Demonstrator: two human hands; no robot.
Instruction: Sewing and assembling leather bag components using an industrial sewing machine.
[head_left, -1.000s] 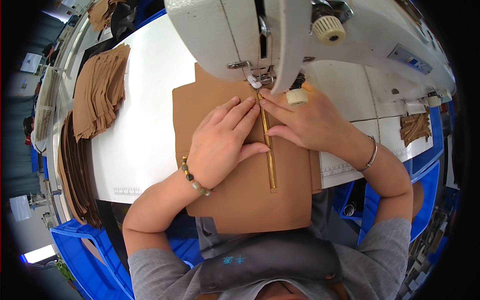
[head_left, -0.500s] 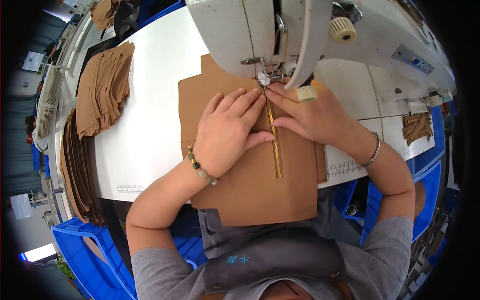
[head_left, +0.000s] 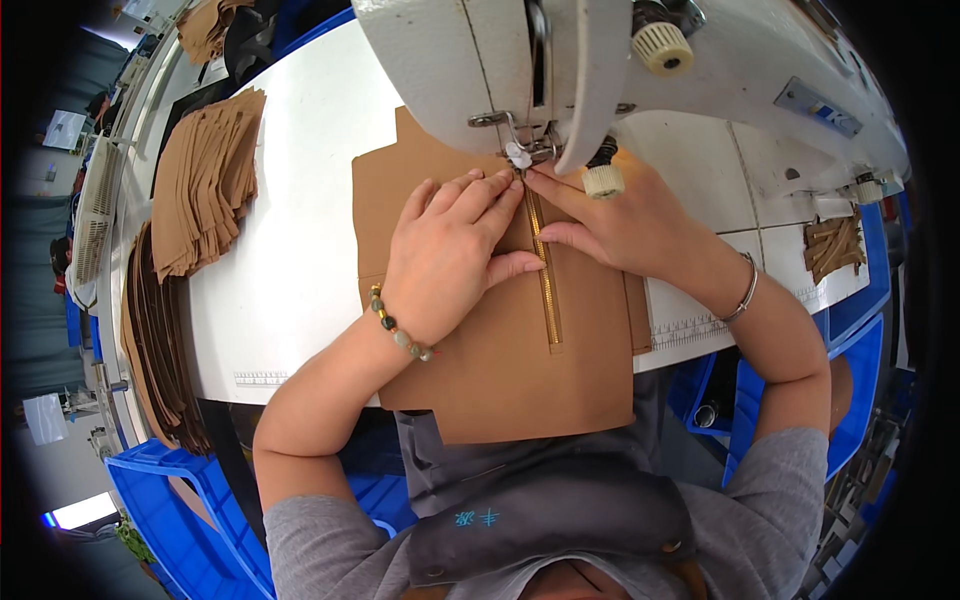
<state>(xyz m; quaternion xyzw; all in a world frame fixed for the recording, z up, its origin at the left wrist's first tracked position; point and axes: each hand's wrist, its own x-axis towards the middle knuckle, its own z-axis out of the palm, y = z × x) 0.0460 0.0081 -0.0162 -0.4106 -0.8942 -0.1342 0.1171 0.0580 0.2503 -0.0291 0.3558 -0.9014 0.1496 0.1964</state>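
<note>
A flat brown leather-like panel (head_left: 490, 385) with notched corners lies under the needle area of a white sewing machine (head_left: 760, 75). A gold-toothed zipper (head_left: 549, 305) runs lengthwise in a slot in the panel, its far end by the presser foot (head_left: 540, 152). My left hand (head_left: 440, 255) lies flat on the panel left of the zipper, fingers stretched toward the foot and thumb at the teeth. From the right, my right hand (head_left: 635, 230) presses the panel, fingertips close to the foot and thumb beside the zipper. The machine head partly covers the right fingers.
Stacked brown pieces (head_left: 208, 185) lie on the white table (head_left: 300, 130) at left, with darker strips (head_left: 160, 345) hanging over its edge. Small brown strips (head_left: 833, 248) sit at the right. Blue bins (head_left: 185, 510) stand below the table on both sides.
The panel and zipper have slid slightly away from me, toward the machine. Both hands keep the same flat hold on the panel.
</note>
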